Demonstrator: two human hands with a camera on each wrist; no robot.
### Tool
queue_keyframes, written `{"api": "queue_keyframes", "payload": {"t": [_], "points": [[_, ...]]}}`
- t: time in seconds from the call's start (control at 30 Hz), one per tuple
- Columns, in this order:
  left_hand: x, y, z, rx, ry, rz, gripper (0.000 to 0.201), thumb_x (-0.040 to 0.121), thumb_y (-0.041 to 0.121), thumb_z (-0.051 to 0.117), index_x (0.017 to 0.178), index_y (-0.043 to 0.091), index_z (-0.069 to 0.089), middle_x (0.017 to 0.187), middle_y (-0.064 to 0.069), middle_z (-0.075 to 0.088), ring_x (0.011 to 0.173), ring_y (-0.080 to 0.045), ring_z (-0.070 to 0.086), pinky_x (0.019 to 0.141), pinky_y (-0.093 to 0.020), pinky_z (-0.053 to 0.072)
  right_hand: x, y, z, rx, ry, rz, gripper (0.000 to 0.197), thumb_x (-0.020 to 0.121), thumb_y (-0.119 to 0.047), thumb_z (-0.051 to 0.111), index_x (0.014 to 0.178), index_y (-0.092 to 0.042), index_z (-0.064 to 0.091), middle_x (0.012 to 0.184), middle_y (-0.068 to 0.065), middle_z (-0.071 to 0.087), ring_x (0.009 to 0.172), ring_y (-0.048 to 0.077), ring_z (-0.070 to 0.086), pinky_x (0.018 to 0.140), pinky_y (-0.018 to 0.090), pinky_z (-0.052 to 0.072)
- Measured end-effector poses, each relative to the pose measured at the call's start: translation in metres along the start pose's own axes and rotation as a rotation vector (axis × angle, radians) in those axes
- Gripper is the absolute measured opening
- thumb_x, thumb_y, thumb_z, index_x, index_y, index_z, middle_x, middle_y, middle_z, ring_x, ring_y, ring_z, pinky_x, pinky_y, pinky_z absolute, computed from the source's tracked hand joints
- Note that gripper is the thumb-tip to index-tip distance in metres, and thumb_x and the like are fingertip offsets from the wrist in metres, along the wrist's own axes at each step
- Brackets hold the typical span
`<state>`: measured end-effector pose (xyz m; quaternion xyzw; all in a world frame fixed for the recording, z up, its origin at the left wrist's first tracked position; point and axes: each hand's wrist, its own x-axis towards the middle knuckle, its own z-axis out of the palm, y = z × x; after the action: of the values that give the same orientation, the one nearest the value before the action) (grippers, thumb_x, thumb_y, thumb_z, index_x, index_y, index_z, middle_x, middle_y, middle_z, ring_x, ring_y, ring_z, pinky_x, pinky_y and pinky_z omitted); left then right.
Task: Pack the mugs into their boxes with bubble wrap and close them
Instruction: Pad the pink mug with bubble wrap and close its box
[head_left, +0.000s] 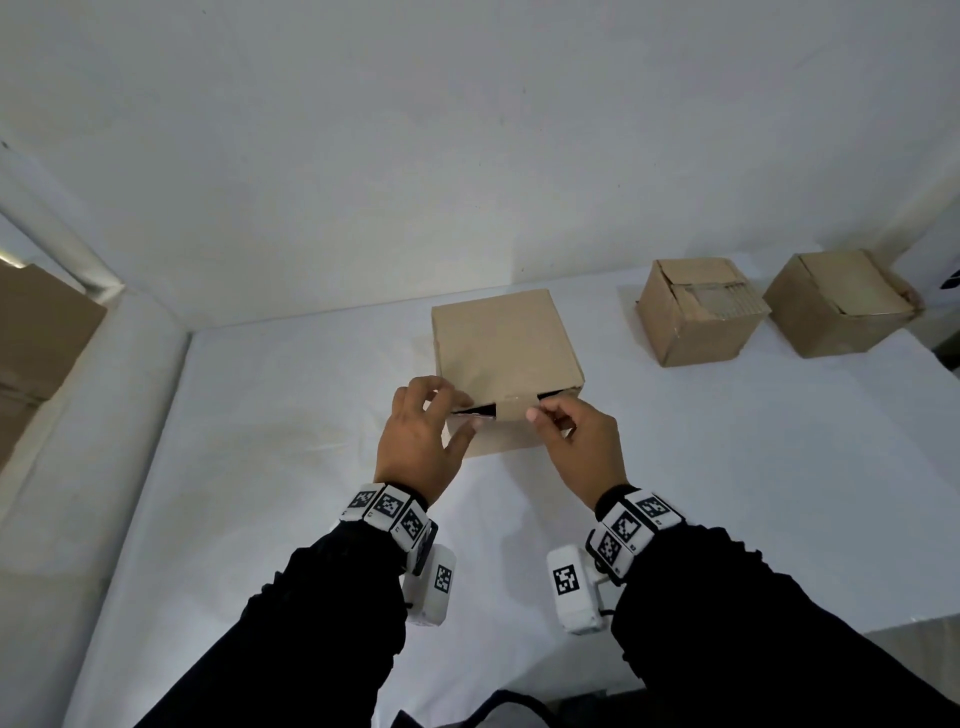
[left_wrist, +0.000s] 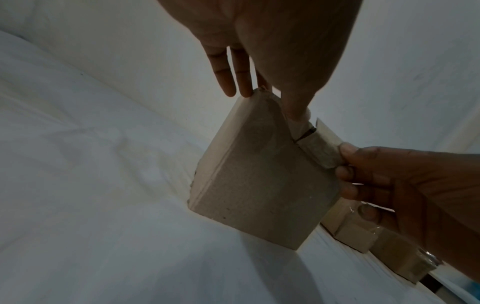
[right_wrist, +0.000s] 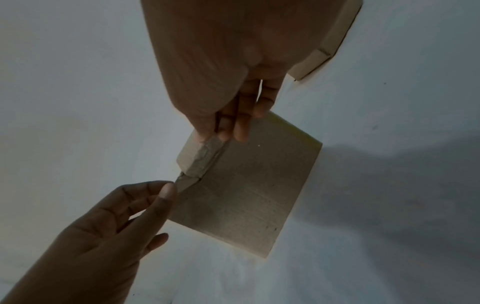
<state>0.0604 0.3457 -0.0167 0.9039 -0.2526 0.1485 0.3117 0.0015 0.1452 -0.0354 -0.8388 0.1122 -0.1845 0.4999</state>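
A brown cardboard box (head_left: 504, 353) stands mid-table on the white cloth with its lid folded down. A dark gap shows along the front edge on both sides of the lid's tuck tab (head_left: 517, 408). My right hand (head_left: 545, 418) pinches that tab (left_wrist: 320, 153) between thumb and fingers, at the box's (right_wrist: 246, 195) front. My left hand (head_left: 457, 413) rests on the lid's front left corner, a fingertip (right_wrist: 168, 190) touching the edge beside the tab (right_wrist: 200, 159). No mug or bubble wrap is visible; the box's (left_wrist: 259, 185) inside is hidden.
Two more cardboard boxes (head_left: 698, 312) (head_left: 841, 304) sit at the back right with their flaps folded over. A large piece of cardboard (head_left: 36, 332) leans at the far left. White walls enclose the table (head_left: 285, 415) at the back and left.
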Motion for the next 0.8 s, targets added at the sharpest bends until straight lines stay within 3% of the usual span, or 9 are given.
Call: {"api": "queue_keyframes", "payload": {"t": [0.13, 0.27, 0.47, 0.57, 0.63, 0.7, 0.8], "points": [[0.003, -0.004, 0.003, 0.052, -0.003, 0.077, 0.033, 0.087, 0.048, 0.058, 0.11, 0.026, 0.065, 0.12, 0.0, 0.054, 0.109, -0.024, 0.047, 0.09, -0.033, 0.042, -0.002, 0.002, 0.001, -0.03, -0.091, 0.069, 0.009, 0.089, -0.031, 0.065, 0.087, -0.023, 0.065, 0.075, -0.008, 0.065, 0.068, 0.013, 0.065, 0.071, 0.036, 0.055], [0.005, -0.008, 0.006, 0.048, -0.015, 0.133, 0.031, 0.089, 0.041, 0.058, 0.114, 0.024, 0.067, 0.124, -0.003, 0.056, 0.113, -0.027, 0.047, 0.091, -0.039, 0.046, 0.002, -0.005, 0.005, 0.003, -0.048, 0.134, 0.013, 0.088, -0.031, 0.066, 0.082, -0.019, 0.066, 0.07, -0.004, 0.067, 0.066, 0.017, 0.067, 0.072, 0.037, 0.056], [0.008, -0.011, 0.006, 0.06, 0.004, 0.127, 0.026, 0.084, 0.018, 0.07, 0.109, 0.025, 0.071, 0.119, -0.001, 0.06, 0.109, -0.025, 0.046, 0.085, -0.033, 0.05, 0.002, -0.009, 0.017, 0.122, 0.09, 0.201, 0.006, 0.085, -0.024, 0.069, 0.079, -0.023, 0.067, 0.072, -0.007, 0.067, 0.069, 0.017, 0.066, 0.073, 0.041, 0.057], [0.011, -0.008, 0.004, 0.08, 0.006, 0.13, 0.031, 0.079, 0.01, 0.075, 0.106, 0.025, 0.072, 0.117, -0.001, 0.061, 0.107, -0.027, 0.047, 0.082, -0.031, 0.05, -0.002, -0.011, 0.02, 0.147, 0.128, 0.207, 0.004, 0.089, -0.027, 0.067, 0.086, -0.024, 0.067, 0.076, -0.004, 0.068, 0.073, 0.016, 0.067, 0.075, 0.036, 0.056], [0.012, -0.007, 0.004, 0.089, 0.0, 0.153, 0.03, 0.08, 0.009, 0.072, 0.106, 0.025, 0.071, 0.116, -0.001, 0.061, 0.106, -0.029, 0.048, 0.083, -0.036, 0.052, -0.004, -0.011, 0.021, 0.159, 0.145, 0.214, 0.006, 0.089, -0.028, 0.067, 0.089, -0.022, 0.068, 0.078, -0.003, 0.068, 0.074, 0.011, 0.064, 0.073, 0.029, 0.052], [0.012, -0.007, 0.004, 0.084, -0.001, 0.151, 0.021, 0.084, 0.022, 0.067, 0.104, 0.026, 0.071, 0.117, 0.0, 0.06, 0.107, -0.029, 0.049, 0.082, -0.042, 0.052, -0.005, -0.013, 0.021, 0.156, 0.164, 0.2, 0.005, 0.089, -0.027, 0.068, 0.089, -0.022, 0.067, 0.082, -0.006, 0.066, 0.075, 0.002, 0.06, 0.072, 0.022, 0.046], [0.016, -0.003, 0.007, 0.075, -0.019, 0.118, 0.038, 0.077, 0.055, 0.069, 0.099, 0.024, 0.07, 0.12, -0.001, 0.058, 0.112, -0.028, 0.049, 0.084, -0.042, 0.05, -0.003, -0.011, 0.022, 0.036, 0.201, 0.156, 0.011, 0.086, -0.032, 0.071, 0.091, -0.022, 0.069, 0.104, -0.004, 0.053, 0.095, 0.011, 0.05, 0.081, 0.017, 0.038]]}}
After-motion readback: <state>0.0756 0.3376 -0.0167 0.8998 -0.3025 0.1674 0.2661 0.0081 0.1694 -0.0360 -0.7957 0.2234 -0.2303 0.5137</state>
